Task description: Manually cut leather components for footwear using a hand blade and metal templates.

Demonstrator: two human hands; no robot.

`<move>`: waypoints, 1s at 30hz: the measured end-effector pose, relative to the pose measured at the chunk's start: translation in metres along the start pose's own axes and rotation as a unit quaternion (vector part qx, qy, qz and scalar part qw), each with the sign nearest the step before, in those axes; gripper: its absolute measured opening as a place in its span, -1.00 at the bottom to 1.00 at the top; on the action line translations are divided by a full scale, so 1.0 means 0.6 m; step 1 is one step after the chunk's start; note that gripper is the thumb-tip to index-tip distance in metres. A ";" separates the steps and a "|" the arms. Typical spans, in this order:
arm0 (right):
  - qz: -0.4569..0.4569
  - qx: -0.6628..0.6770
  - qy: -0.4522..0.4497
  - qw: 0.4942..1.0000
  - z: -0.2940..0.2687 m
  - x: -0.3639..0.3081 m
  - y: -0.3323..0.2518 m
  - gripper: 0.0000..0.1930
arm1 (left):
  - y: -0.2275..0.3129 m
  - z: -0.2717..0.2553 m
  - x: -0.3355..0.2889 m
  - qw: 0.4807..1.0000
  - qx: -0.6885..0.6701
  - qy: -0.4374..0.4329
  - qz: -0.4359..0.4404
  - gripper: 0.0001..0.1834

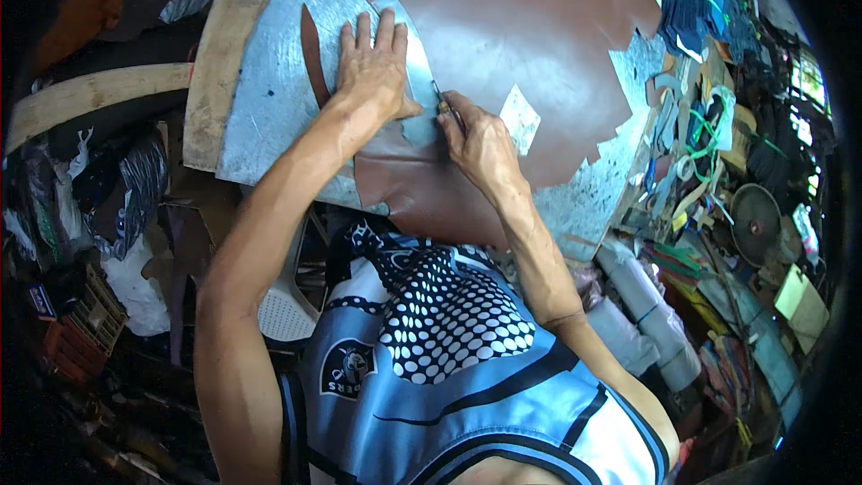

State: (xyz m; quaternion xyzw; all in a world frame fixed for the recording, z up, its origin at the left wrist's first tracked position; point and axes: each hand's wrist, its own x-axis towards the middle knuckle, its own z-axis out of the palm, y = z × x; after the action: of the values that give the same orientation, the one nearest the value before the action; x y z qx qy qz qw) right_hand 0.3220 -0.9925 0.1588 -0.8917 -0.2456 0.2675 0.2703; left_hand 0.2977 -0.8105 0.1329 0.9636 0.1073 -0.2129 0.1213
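Note:
A large brown leather sheet (pixel 530 27) lies over a grey metal-topped board, its right edge cut in jagged notches. My left hand (pixel 373 72) lies flat with fingers stretched, pressing on a pale grey-blue curved template (pixel 418 67) on the leather. Pinched in my right hand (pixel 485 145) is a slim cutting knife (pixel 439 97), its tip at the template's right edge. Left of my left hand rests a narrow, pointed brown leather strip (pixel 312 54). A pale diamond-shaped patch (pixel 520 119) shows right of my right hand; I cannot tell whether it is a hole or a piece.
The metal surface (pixel 269 94) has a wooden border (pixel 214 81) on its left. Bundled dark pieces (pixel 687 4) and scraps crowd the right side. Rolled plastic-wrapped material (pixel 651 314) stands at lower right, a round fan-like disc (pixel 755 223) beyond. Bags and a crate (pixel 85 319) lie left.

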 end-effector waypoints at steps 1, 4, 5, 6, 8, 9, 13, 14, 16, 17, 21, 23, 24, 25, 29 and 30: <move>0.008 0.000 -0.001 1.000 0.004 -0.017 0.005 -0.67 | -0.002 -0.003 0.003 1.000 0.006 0.005 -0.001 0.33; 0.008 -0.019 0.026 0.999 0.017 -0.069 0.023 -0.72 | -0.002 0.005 0.008 1.000 0.006 0.007 0.003 0.33; 0.011 -0.019 0.027 0.999 0.019 -0.080 0.026 -0.72 | -0.002 0.007 0.009 1.000 0.007 0.010 0.002 0.34; 0.016 -0.021 0.028 0.999 0.021 -0.090 0.029 -0.71 | -0.004 0.009 0.009 1.000 0.003 0.016 0.006 0.35; 0.022 -0.023 0.030 0.999 0.022 -0.103 0.033 -0.70 | -0.003 0.013 0.008 1.000 0.004 0.015 0.007 0.36; 0.021 -0.011 0.029 0.999 0.022 -0.108 0.034 -0.70 | -0.003 0.014 0.008 1.000 0.005 0.016 0.005 0.36; 0.036 0.007 0.019 0.999 0.020 -0.119 0.031 -0.70 | -0.001 0.015 0.007 1.000 0.007 0.015 0.007 0.36; 0.037 0.007 0.020 0.999 0.018 -0.119 0.029 -0.70 | 0.000 0.014 0.007 1.000 0.006 0.017 0.009 0.35; 0.059 0.010 0.007 0.998 0.013 -0.118 0.024 -0.70 | 0.002 0.013 0.009 1.000 0.005 0.018 0.013 0.35; 0.061 0.009 0.008 0.998 0.009 -0.117 0.022 -0.70 | 0.002 0.013 0.010 1.000 0.002 0.021 0.015 0.34; 0.096 0.055 -0.031 0.993 -0.021 -0.101 0.027 -0.69 | -0.005 0.003 0.007 1.000 -0.007 0.026 0.010 0.27; 0.129 0.110 -0.034 0.985 -0.057 -0.078 0.029 -0.69 | -0.009 0.002 0.005 0.999 -0.014 0.039 0.009 0.21; 0.114 0.105 -0.017 0.988 -0.080 -0.052 0.021 -0.70 | -0.012 0.002 0.003 0.998 -0.020 0.051 0.008 0.15; 0.097 0.102 0.002 0.990 -0.095 -0.019 0.020 -0.71 | -0.011 0.001 0.000 0.998 -0.020 0.056 0.005 0.15; -0.166 -0.007 0.088 0.982 -0.101 0.156 0.026 -0.76 | 0.003 -0.010 -0.006 0.998 -0.037 0.035 -0.021 0.02; -0.228 -0.044 0.048 0.972 -0.101 0.199 0.019 -0.76 | 0.004 -0.014 -0.004 0.999 -0.036 0.026 -0.026 0.03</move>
State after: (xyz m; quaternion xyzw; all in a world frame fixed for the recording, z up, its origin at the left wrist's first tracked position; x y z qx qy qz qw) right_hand 0.4501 -0.9528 0.1539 -0.8351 -0.4404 0.1448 0.2960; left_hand 0.2997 -0.8107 0.1417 0.9605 0.1435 -0.1872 0.1477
